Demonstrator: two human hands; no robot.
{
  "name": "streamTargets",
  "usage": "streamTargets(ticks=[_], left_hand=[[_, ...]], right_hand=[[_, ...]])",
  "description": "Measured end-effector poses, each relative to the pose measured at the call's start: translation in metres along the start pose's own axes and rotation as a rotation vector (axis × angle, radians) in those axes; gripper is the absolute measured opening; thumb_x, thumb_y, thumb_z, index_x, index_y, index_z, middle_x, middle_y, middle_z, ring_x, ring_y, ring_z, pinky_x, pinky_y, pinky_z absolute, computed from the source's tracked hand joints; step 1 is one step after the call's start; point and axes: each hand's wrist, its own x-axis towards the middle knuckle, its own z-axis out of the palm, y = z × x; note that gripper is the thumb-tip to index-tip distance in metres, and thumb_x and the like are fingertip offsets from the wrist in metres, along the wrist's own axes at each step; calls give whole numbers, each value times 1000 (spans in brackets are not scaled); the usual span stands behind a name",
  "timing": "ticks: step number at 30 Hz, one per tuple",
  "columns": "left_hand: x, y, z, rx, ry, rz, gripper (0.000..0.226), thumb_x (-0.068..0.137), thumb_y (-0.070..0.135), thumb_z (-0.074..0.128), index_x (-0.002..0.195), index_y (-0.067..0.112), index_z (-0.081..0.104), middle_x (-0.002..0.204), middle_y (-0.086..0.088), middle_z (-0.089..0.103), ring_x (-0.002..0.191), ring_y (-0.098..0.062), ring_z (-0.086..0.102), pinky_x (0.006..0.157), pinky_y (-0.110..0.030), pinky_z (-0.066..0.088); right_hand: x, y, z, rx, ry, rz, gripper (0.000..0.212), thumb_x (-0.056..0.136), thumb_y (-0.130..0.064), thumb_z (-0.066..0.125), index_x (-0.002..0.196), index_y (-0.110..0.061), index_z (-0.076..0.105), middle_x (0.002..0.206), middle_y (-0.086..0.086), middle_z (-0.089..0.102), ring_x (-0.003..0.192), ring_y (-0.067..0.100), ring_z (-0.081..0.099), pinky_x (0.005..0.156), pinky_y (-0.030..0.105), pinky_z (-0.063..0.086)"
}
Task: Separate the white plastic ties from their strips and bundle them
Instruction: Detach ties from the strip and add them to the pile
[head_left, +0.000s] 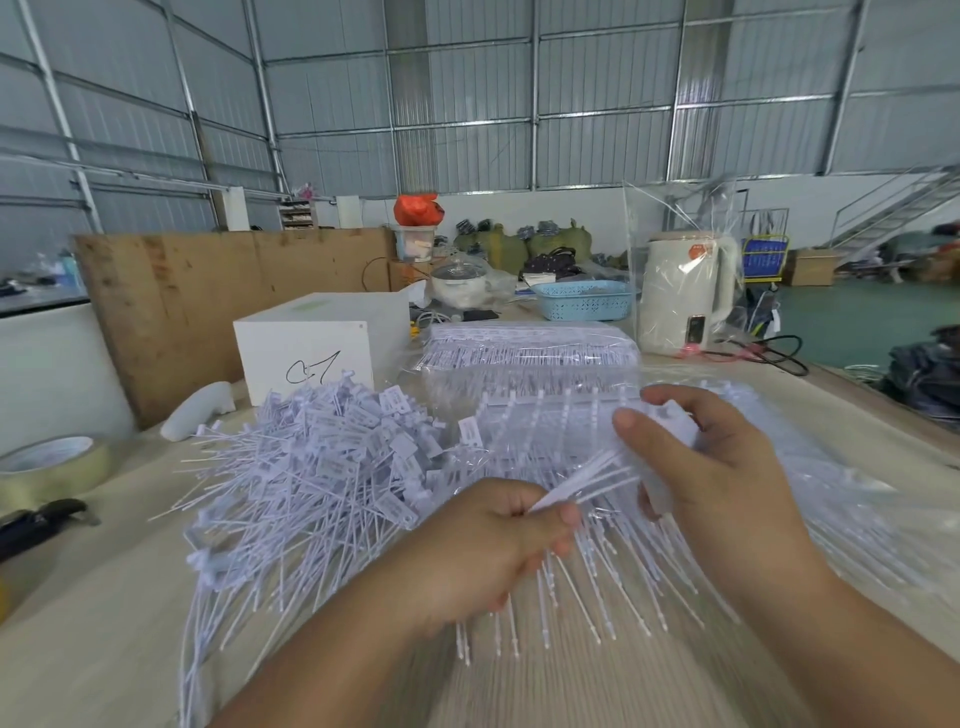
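A big loose pile of separated white plastic ties (322, 467) lies on the table at the left. Between my hands runs a small bunch of ties (597, 478). My left hand (483, 540) grips the thin tail ends of that bunch. My right hand (711, 467) holds the flat tag ends, thumb on top. Under my hands lie strips of ties still joined (561, 415), their tails fanning toward me. A wrapped stack of strips (530, 348) sits farther back.
A white box (311, 348) stands behind the pile. A tape roll (52, 462) and black pliers (41, 519) lie at the left edge. A bagged white kettle (685, 296), a blue basket (582, 299) and a wooden board (208, 291) stand at the back.
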Motion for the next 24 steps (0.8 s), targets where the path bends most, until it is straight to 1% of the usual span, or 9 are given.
streamTargets(ticks=[2, 4, 7, 9, 10, 12, 15, 19, 24], left_hand=[[2, 0, -2, -33, 121, -7, 36, 94, 39, 58, 59, 29, 64, 48, 8, 40, 41, -10, 31, 45, -22, 24], [5, 0, -12, -156, 319, -35, 36, 94, 37, 57, 61, 24, 62, 47, 8, 39, 39, -10, 30, 44, -21, 21], [7, -2, -38, -111, 674, -24, 29, 94, 36, 55, 69, 23, 58, 46, 11, 48, 39, -7, 41, 40, -22, 30], [8, -11, -53, 102, 801, -17, 22, 97, 33, 49, 80, 20, 54, 57, 7, 50, 49, -9, 48, 44, -25, 33], [10, -16, -59, 191, 821, -34, 19, 98, 29, 47, 90, 12, 52, 59, 4, 45, 48, -10, 46, 45, -26, 30], [12, -25, -68, 284, 811, -91, 27, 99, 19, 43, 117, 1, 49, 61, 4, 42, 43, -9, 44, 43, -24, 28], [11, -33, -77, 382, 855, -190, 43, 98, 16, 42, 140, 16, 35, 78, -6, 56, 55, -17, 55, 46, -25, 33], [9, -39, -82, 553, 861, -235, 48, 95, 17, 43, 142, 21, 30, 100, -18, 63, 74, -30, 61, 58, -34, 42], [8, -37, -75, 833, 820, -337, 45, 89, 37, 54, 132, 21, 50, 119, -11, 48, 110, -33, 49, 86, -43, 49]], right_hand=[[-1, 4, 4, 147, -47, 114, 59, 66, -46, 73, 117, -22, 56, 83, 2, 67, 52, 19, 57, 48, 29, 49], [-3, 9, 9, 220, -91, 211, 64, 63, -51, 71, 120, -29, 52, 94, 8, 68, 59, 22, 62, 53, 35, 53], [-10, 14, 12, 10, -237, 209, 23, 79, -44, 75, 94, -30, 66, 82, 10, 67, 63, 16, 61, 60, 33, 53], [-15, 19, 10, -343, -402, 118, 22, 87, -44, 62, 81, -23, 65, 66, 2, 60, 60, 7, 55, 64, 23, 47], [-17, 21, 10, -478, -489, 88, 25, 91, -44, 60, 78, -22, 63, 61, -4, 55, 56, 4, 50, 60, 18, 43], [-19, 26, 10, -636, -607, 64, 24, 94, -40, 58, 81, -20, 64, 63, -7, 57, 56, 4, 50, 58, 22, 43], [-20, 30, 14, -793, -676, -41, 18, 95, -33, 56, 89, -21, 67, 85, -3, 62, 77, 9, 58, 77, 32, 49], [-20, 35, 16, -909, -650, -185, 24, 96, -36, 55, 110, -21, 66, 102, -8, 51, 97, 6, 48, 88, 25, 42], [-17, 40, 13, -1022, -579, -237, 33, 96, -38, 52, 124, -23, 59, 112, -10, 46, 114, 7, 40, 96, 23, 38]])
